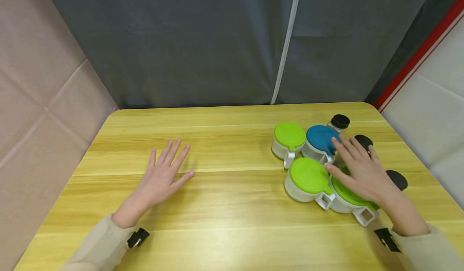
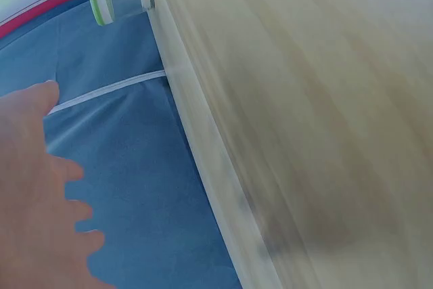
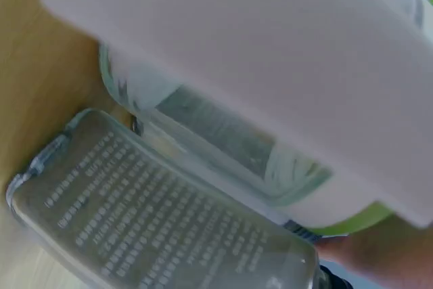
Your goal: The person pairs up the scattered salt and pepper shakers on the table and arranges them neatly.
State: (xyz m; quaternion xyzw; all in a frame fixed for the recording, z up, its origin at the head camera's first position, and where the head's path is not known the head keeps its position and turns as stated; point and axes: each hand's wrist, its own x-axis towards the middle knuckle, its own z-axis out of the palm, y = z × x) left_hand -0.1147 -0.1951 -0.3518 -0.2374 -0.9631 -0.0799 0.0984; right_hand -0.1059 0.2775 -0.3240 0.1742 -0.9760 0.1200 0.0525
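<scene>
My left hand (image 1: 164, 174) lies flat on the wooden table (image 1: 232, 206) with fingers spread, holding nothing; it also shows in the left wrist view (image 2: 34, 194). My right hand (image 1: 357, 168) rests with straight fingers on a cluster of white jars. Its palm covers a green-lidded jar (image 1: 349, 198), and its fingertips reach the blue-lidded jar (image 1: 320, 142). Two more green-lidded jars sit beside it, one close (image 1: 308, 178) and one farther back (image 1: 289, 139). The right wrist view shows a blurred white jar handle (image 3: 237, 59) and a clear ribbed bottle (image 3: 155, 214).
Three black-capped bottles stand behind and right of the jars: (image 1: 340, 122), (image 1: 363, 141), (image 1: 396, 179). A grey curtain (image 1: 232, 41) hangs past the table's far edge. A padded wall (image 1: 40, 102) is on the left. The table's left half is bare wood.
</scene>
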